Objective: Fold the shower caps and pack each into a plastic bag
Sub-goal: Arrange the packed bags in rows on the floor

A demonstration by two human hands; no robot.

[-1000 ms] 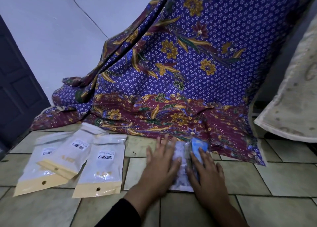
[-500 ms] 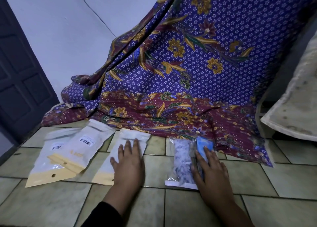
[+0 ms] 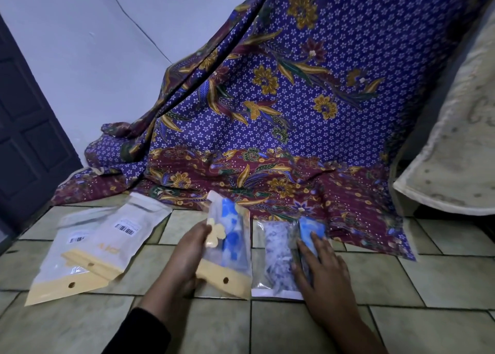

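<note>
My left hand [image 3: 184, 254] grips a plastic bag [image 3: 227, 249] with a yellow hang strip, lifted and tilted off the tiled floor; a blue patterned shower cap shows through its clear face. To its right lies a clear bag [image 3: 276, 257] holding a folded blue-and-white shower cap. Beside that lies a blue folded shower cap [image 3: 310, 231], and my right hand [image 3: 321, 270] rests flat on it with fingers spread. Two more bags [image 3: 88, 249] with barcodes and yellow strips lie overlapped at the left.
A purple and maroon floral cloth [image 3: 281, 112] drapes down the wall onto the floor just behind the bags. A dark door [image 3: 24, 128] stands at the left. A cream mattress edge [image 3: 455, 144] hangs at the right. Tiled floor [image 3: 267, 327] lies in front.
My left hand left the clear bag, reached left to the third yellow-strip bag, and has now lifted it toward the middle. My right hand stayed on the blue cap.
</note>
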